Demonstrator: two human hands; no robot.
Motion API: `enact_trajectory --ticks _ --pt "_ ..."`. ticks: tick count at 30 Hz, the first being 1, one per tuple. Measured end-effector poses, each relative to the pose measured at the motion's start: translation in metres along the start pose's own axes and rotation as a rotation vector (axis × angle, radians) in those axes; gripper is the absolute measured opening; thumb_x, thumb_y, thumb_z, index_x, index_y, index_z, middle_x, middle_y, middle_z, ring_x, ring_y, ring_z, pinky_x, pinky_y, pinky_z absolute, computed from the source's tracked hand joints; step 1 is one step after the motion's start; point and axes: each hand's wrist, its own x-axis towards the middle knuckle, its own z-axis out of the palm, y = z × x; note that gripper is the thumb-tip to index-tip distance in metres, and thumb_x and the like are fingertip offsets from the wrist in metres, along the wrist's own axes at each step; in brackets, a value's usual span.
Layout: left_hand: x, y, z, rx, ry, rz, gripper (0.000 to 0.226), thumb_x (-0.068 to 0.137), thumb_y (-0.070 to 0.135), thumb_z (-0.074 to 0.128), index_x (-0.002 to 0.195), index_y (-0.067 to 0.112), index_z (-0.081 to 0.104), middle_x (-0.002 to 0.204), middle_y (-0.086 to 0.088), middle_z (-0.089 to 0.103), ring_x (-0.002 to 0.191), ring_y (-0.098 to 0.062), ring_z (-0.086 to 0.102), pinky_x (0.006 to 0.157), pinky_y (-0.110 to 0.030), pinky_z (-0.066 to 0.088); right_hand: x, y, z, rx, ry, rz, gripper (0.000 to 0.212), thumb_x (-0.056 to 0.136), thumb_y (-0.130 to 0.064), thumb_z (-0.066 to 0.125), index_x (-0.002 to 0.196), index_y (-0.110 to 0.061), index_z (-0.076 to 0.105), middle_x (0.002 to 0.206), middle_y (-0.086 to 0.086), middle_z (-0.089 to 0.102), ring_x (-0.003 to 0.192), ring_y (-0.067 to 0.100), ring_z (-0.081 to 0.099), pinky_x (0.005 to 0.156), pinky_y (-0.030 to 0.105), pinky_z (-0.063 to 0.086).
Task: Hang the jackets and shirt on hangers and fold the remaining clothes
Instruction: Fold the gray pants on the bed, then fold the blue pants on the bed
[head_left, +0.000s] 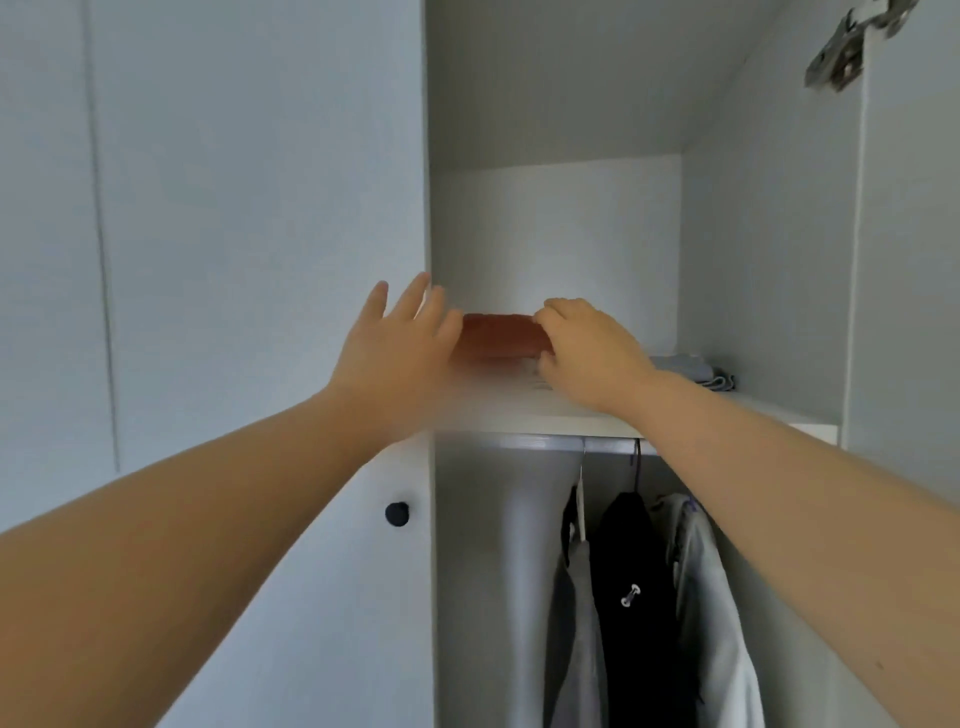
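We had 2 hands up at the shelf (571, 413). L hand (400, 345) was spread wide, fingers straight, holding nothing, at the left end of the 1 red fold (501, 335). It was blurry there, so we couldn't tell if it touched. R hand (589, 353) had its fingers curled over the fold's right end, gripping it. The red fold lay on the shelf btw the 2 hands.

Just right of the R wrist lay 1 grey fold (693, 370), apart from the red one.

Under the R forearm ran 1 rail (540, 442) w/ 3 hung items: grey garment (576, 634), black garment (641, 639), pale garment (714, 613). We counted 2 hooks on the rail, white hook (583, 465) and dark hook (637, 462).

Below the L wrist sat 1 knob (397, 513) on the shut door (260, 208). High up, right of R hand, was 1 hinge (841, 52).
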Motion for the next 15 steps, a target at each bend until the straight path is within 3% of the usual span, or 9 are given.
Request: enact_trajectory --ticks 5,10,15 --pt "-0.087 -0.049 -0.025 0.073 -0.136 -0.097 0.062 0.100 0.042 0.023 0.151 0.011 0.005 0.159 -0.011 0.005 0.147 -0.029 -0.003 0.117 -0.049 0.010 -0.036 -0.090 -0.028 0.066 0.166 -0.207 0.036 0.078 -0.014 0.057 0.110 0.001 0.061 0.112 0.015 0.061 0.099 0.032 0.057 0.083 0.041 0.050" --pt "-0.191 -0.106 -0.045 0.119 -0.288 -0.230 0.062 0.100 0.041 0.025 0.151 0.014 0.004 0.159 -0.009 0.005 0.147 -0.028 -0.002 0.115 -0.053 0.012 -0.054 -0.207 -0.031 0.241 0.131 -0.270 0.047 0.084 -0.019 0.058 0.127 -0.001 0.052 0.132 0.014 0.051 0.122 0.032 0.047 0.099 0.040 0.038" --pt "-0.323 -0.155 -0.067 0.148 -0.480 -0.411 0.063 0.099 0.042 0.027 0.151 0.016 0.001 0.159 -0.008 0.003 0.147 -0.027 -0.003 0.113 -0.055 0.014 -0.085 -0.346 -0.028 0.466 0.045 -0.364 0.051 0.089 -0.022 0.054 0.135 -0.004 0.044 0.141 0.011 0.043 0.132 0.027 0.037 0.105 0.036 0.030"
